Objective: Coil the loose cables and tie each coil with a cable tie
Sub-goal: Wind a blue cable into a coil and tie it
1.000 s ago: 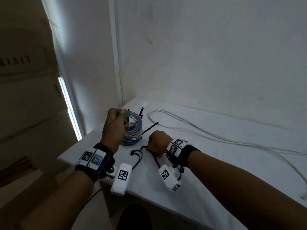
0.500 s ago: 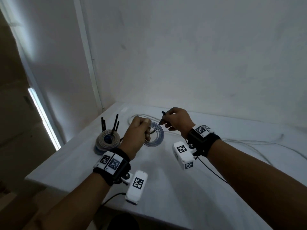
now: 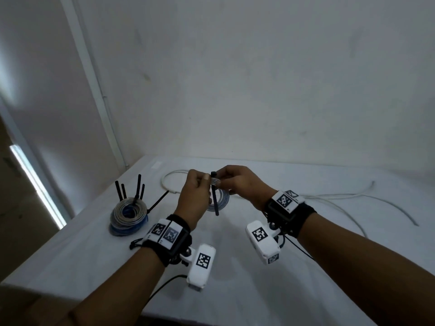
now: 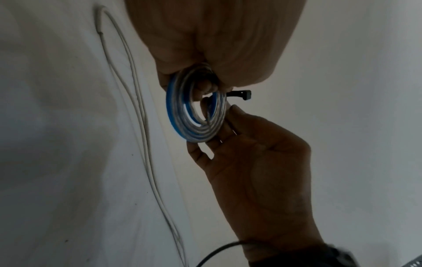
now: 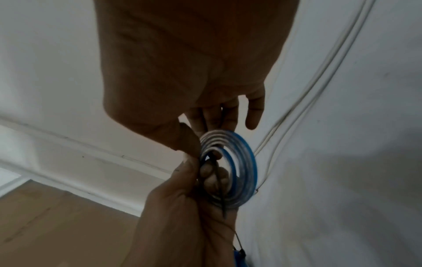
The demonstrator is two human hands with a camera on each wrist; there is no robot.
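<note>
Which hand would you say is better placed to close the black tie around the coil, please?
Right, probably. The right hand already pinches the cable tie near its head at the top of the coil, while the left hand is busy holding that coil.

White table (image 3: 235, 290), bare white walls (image 3: 259, 78), brown cardboard boxes (image 3: 14, 208).

Both forearms reach forward; the left hand (image 3: 194, 196) and right hand (image 3: 240, 184) meet, fingers curled, pinching.
</note>
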